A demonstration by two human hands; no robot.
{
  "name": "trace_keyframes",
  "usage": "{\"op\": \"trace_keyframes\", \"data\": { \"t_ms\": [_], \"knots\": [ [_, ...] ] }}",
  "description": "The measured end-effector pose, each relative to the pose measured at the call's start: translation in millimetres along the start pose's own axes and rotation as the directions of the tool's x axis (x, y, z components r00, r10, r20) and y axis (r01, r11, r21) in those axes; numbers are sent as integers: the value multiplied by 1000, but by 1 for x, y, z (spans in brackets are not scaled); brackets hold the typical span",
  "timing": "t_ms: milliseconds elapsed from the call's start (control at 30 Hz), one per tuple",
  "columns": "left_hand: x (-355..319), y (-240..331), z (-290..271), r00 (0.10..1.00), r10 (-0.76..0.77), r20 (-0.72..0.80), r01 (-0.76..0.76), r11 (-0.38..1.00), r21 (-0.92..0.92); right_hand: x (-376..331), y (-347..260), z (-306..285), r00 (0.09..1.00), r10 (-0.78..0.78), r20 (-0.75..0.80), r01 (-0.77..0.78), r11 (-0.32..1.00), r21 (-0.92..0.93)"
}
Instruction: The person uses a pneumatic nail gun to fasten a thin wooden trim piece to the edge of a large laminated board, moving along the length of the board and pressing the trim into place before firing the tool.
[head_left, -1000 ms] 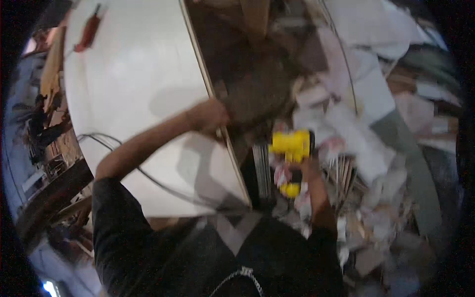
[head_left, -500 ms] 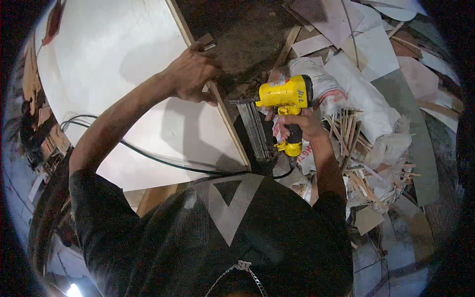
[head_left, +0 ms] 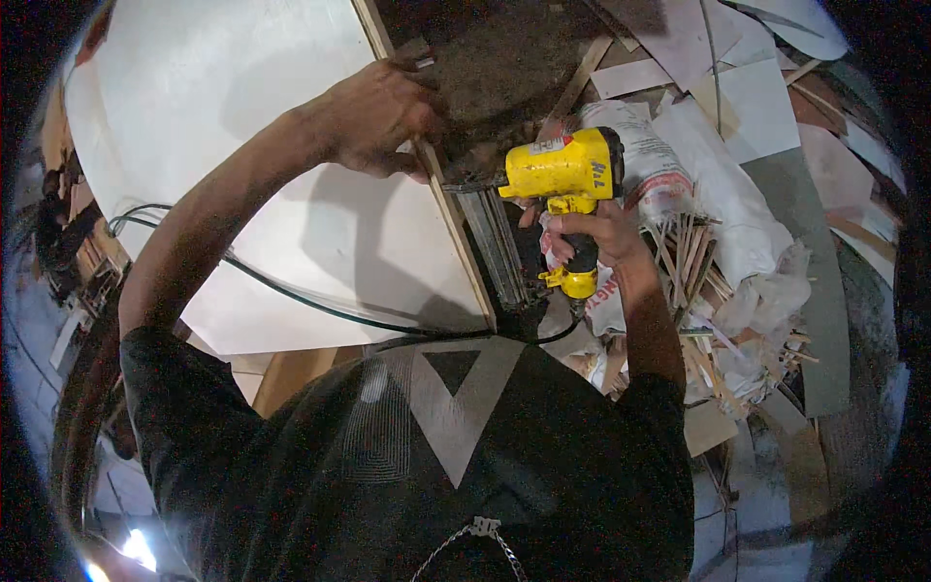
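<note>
A white board [head_left: 281,252] lies at the left, with a thin wooden strip [head_left: 465,250] along its right edge. My left hand [head_left: 383,118] is closed over that edge, fingers and thumb gripping the strip. In my right hand [head_left: 609,238] is a yellow and black nail gun [head_left: 558,170], held by its grip, its long metal magazine [head_left: 493,247] slanting toward me. The gun's nose meets the outer side of the strip, just below my left hand. Whether a finger presses the trigger cannot be made out.
A dark air hose [head_left: 301,299] crosses the board and runs past my chest to the gun. White sacks [head_left: 722,184], a heap of thin wood sticks [head_left: 693,262] and a clear plastic bag [head_left: 771,291] lie at the right. Sheet offcuts [head_left: 756,107] are piled at the far right.
The nail gun's nose has come left, up to the strip. My left hand keeps its grip on the edge. The whole view has shifted slightly.
</note>
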State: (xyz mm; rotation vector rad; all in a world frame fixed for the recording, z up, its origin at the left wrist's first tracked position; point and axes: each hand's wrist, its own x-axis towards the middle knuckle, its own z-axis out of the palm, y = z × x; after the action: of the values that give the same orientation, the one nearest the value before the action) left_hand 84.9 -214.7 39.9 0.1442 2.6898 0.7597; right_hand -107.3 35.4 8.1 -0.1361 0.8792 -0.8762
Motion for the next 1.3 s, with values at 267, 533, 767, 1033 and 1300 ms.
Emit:
{"op": "trace_keyframes", "data": {
  "t_ms": [267, 533, 767, 1033, 1300],
  "knots": [
    [13, 1, -11, 940, -59, 336, 47, 998, 44, -4, -4, 7, 995, 44, -94, -48, 998, -38],
    [-7, -14, 12, 997, 77, 4, -78, 994, 72, -11, 3, 6, 991, 20, -132, -22, 1000, -14],
    [-3, -3, 0, 997, 74, 21, -76, 988, 133, -11, -2, 9, 993, 18, -116, -20, 1000, -22],
    [1, -2, -16, 964, -66, 258, 52, 997, 63, -6, 3, 2, 989, 54, -134, -64, 995, -72],
    [-3, -14, -42, 983, -159, 89, 146, 980, 135, -4, -10, 14, 994, 26, -102, -26, 1000, 4]
  ]
}}
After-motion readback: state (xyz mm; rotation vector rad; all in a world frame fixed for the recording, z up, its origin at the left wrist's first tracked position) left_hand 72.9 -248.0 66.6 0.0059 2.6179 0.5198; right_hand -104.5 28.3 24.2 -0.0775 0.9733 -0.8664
